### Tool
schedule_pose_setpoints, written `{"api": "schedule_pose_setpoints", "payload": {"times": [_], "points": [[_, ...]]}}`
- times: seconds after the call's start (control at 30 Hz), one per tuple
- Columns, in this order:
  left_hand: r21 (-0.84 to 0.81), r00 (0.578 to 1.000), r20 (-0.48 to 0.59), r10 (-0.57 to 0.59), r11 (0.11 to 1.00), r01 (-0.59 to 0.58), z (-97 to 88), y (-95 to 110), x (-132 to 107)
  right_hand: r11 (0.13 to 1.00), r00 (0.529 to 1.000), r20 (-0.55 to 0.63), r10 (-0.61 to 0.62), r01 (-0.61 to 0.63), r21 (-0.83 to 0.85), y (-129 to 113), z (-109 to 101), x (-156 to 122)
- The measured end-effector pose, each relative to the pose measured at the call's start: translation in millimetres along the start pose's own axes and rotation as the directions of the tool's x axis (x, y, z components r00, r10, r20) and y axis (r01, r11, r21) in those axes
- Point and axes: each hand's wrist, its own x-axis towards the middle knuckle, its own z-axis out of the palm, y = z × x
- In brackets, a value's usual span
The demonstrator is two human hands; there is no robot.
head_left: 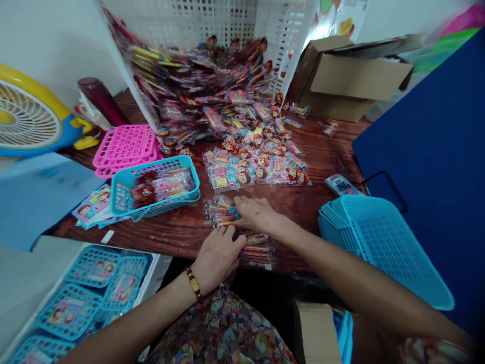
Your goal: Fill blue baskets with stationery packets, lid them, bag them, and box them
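Both hands lie flat and unclenched at the near edge of the desk. The left hand is at six o'clock, its fingertips touching the pen packets. The right hand is just above it, with its fingers pressing on the upper bundle of packets. Neither hand is closed round anything. The packets look light, and their clear film is probably slippery and crinkly over stiff pens, so a pinch across the long edges should hold better than one on the flat faces. At twelve o'clock a tipped white crate spills a heap of packets onto the desk. At ten o'clock a blue basket holds a few packets, with empty-looking pink baskets behind it. At three o'clock is a stack of blue baskets, nested together.
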Motion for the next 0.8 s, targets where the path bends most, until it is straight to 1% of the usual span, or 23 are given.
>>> {"api": "schedule_pose_setpoints", "payload": {"times": [0.1,0.17,0.23,0.3,0.37,0.4,0.5,0.57,0.6,0.67,0.73,0.8], "points": [[-0.046,1.000,0.000,0.004,0.999,-0.004,2.5,-2,-1,1.000,1.000,-0.020,-0.020,0.020,-0.006,1,5,4],[-0.060,1.000,-0.005,0.002,0.998,-0.002,3.9,-3,-1,1.000,0.999,-0.038,-0.007,0.006,-0.005,6,6,5],[-0.071,1.000,-0.001,-0.006,0.997,0.005,5.4,-5,0,0.998,0.996,-0.061,0.059,-0.060,-0.008,16,3,4],[-0.094,0.999,0.016,-0.037,0.995,0.038,6.7,-7,0,0.984,0.980,-0.091,0.179,-0.180,-0.001,29,-3,-1],[-0.128,0.994,0.036,-0.106,0.986,0.110,8.0,-10,0,0.940,0.932,-0.127,0.340,-0.338,0.034,45,-7,-11],[-0.146,0.987,0.040,-0.156,0.976,0.160,8.5,-12,-1,0.906,0.895,-0.141,0.423,-0.418,0.063,52,-8,-17],[-0.174,0.945,0.036,-0.326,0.929,0.327,9.7,-18,-3,0.770,0.757,-0.145,0.638,-0.617,0.165,65,2,-44],[-0.168,0.910,0.032,-0.412,0.896,0.412,9.9,-19,-4,0.692,0.686,-0.116,0.718,-0.687,0.221,63,17,-64],[-0.158,0.897,0.026,-0.442,0.884,0.440,9.9,-18,-4,0.665,0.664,-0.101,0.741,-0.707,0.240,59,25,-73],[-0.138,0.878,-0.002,-0.478,0.870,0.473,9.6,-12,-3,0.637,0.638,-0.094,0.764,-0.723,0.267,45,42,-88],[-0.130,0.866,-0.045,-0.498,0.862,0.489,9.2,-3,-2,0.647,0.639,-0.137,0.757,-0.705,0.290,29,53,-97],[-0.146,0.864,-0.069,-0.499,0.862,0.486,8.9,7,0,0.680,0.658,-0.187,0.729,-0.665,0.310,13,59,-100]]}}
